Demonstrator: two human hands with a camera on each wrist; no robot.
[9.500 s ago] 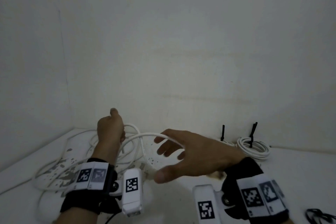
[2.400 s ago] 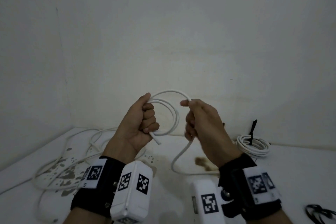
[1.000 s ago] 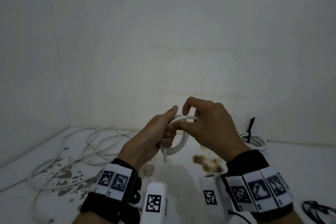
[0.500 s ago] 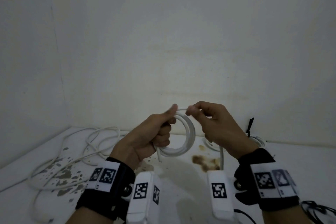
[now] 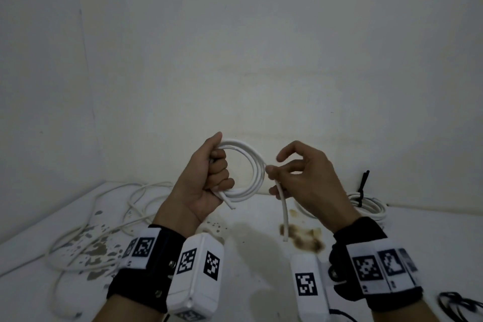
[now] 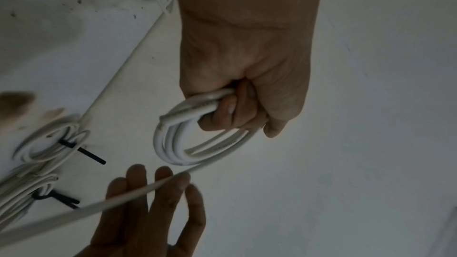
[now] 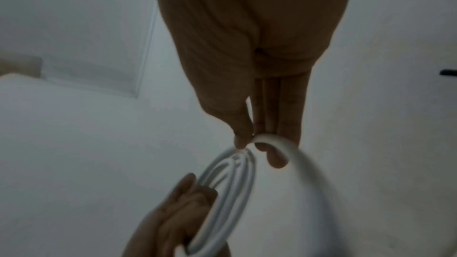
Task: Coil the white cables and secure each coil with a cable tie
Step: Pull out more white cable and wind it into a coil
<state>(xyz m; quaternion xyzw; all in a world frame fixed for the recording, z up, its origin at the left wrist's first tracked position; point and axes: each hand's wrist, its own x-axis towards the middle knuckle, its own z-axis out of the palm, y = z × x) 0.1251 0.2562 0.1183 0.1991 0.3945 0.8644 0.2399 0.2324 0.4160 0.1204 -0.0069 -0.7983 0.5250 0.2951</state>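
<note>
My left hand (image 5: pixel 209 178) grips a small coil of white cable (image 5: pixel 254 172) of several loops, held up in front of the wall. The same coil (image 6: pixel 197 144) shows in the left wrist view, one cut end sticking out by the fist. My right hand (image 5: pixel 295 172) pinches the cable's loose tail (image 5: pixel 283 206) between thumb and fingers just right of the coil; the tail hangs down with its cut end free. In the right wrist view the pinch (image 7: pixel 257 140) sits right at the coil (image 7: pixel 230 192).
Two finished coils (image 6: pixel 47 144) with black cable ties (image 6: pixel 84 151) lie on the white table by the wall, right of my hands. Loose white cables (image 5: pixel 104 230) sprawl at the left. Black ties (image 5: pixel 460 306) lie at the right front. A brown stain (image 5: pixel 300 238) marks the table.
The coil has gained loops and the tail has grown short. My right hand moved from the coil's top to its right side, pinching the tail.
</note>
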